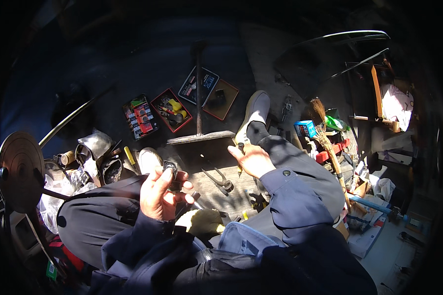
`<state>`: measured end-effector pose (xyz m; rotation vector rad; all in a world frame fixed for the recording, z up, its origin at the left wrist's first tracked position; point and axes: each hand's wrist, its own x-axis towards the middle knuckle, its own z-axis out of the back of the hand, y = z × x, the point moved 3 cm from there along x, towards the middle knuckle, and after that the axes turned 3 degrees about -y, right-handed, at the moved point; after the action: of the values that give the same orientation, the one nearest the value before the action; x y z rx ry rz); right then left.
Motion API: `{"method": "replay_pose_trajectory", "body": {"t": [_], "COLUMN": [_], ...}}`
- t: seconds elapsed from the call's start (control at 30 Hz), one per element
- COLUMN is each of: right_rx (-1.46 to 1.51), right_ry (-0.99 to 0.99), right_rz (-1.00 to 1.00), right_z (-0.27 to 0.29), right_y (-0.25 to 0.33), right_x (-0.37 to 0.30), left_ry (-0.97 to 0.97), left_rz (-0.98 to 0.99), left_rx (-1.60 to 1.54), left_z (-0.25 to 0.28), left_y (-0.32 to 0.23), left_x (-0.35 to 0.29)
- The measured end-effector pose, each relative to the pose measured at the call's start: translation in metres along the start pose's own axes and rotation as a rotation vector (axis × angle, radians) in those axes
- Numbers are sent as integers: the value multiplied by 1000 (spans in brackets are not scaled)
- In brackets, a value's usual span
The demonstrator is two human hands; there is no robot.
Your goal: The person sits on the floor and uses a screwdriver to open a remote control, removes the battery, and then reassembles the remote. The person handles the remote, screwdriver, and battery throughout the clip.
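Note:
My left hand [156,195] is closed around a small black object [173,169], pinched between thumb and fingers; its exact kind is too dark to tell. To the right, my right hand [256,161] grips a thin dark tool [240,170] whose ends show above and below the fingers. Between the hands, metal pincers [224,185] lie with spread handles on a sunlit wooden board [209,192]. A pale yellow cloth [201,221] rests near my lap, below the left hand. Beside it a small metal rod [196,195] shows, partly hidden.
Ahead stands a hammer-like post [199,103] above a wooden crosspiece [202,138]. Around it lie a tray of battery packs [141,118], a red box [186,126] of tools and a brown box [230,102]. A straw broom [325,140] leans right; a round disc [20,172] stands left.

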<state>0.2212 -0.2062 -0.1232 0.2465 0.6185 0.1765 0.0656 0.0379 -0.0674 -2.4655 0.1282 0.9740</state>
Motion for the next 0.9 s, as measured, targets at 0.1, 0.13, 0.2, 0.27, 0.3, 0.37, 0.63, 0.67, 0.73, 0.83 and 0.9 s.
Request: {"method": "replay_pose_trajectory", "body": {"t": [0.1, 0.13, 0.2, 0.27, 0.3, 0.37, 0.63, 0.67, 0.73, 0.83, 0.9], "right_rx": [33, 69, 276, 511, 585, 530, 446, 451, 393, 354, 318], "right_ry": [-1, 13, -216, -313, -330, -276, 5, 80, 82, 168, 122], "right_rz": [-45, -55, -39, 59, 51, 143, -127, -167, -87, -186, -175], "right_z": [2, 5, 14, 20, 20, 17, -47, -54, -62, -75, -78], "right_y": [-10, -16, -24, -33, -37, -41, -58, -59, -60, -63, -62], "right_x": [17, 22, 33, 44, 49, 57, 85, 89, 93, 96, 96], "left_ry": [2, 4, 11, 4, -13, -3, 1, -7, 1, 1, 2], "left_rz": [56, 70, 83, 103, 115, 133, 149, 148, 144, 162, 182], "left_rx": [-14, -9, -69, -47, -21, -17, -6, -8, 2, 32, 25], "left_z": [-1, -2, -4, -7, -8, -11, -12, -12, -12, -13, -16], "left_y": [5, 7, 8, 10, 10, 10, 14, 15, 16, 17, 18], "left_x": [1, 1, 0, -1, -3, -5, -4, -4, -3, -3, -3]}}
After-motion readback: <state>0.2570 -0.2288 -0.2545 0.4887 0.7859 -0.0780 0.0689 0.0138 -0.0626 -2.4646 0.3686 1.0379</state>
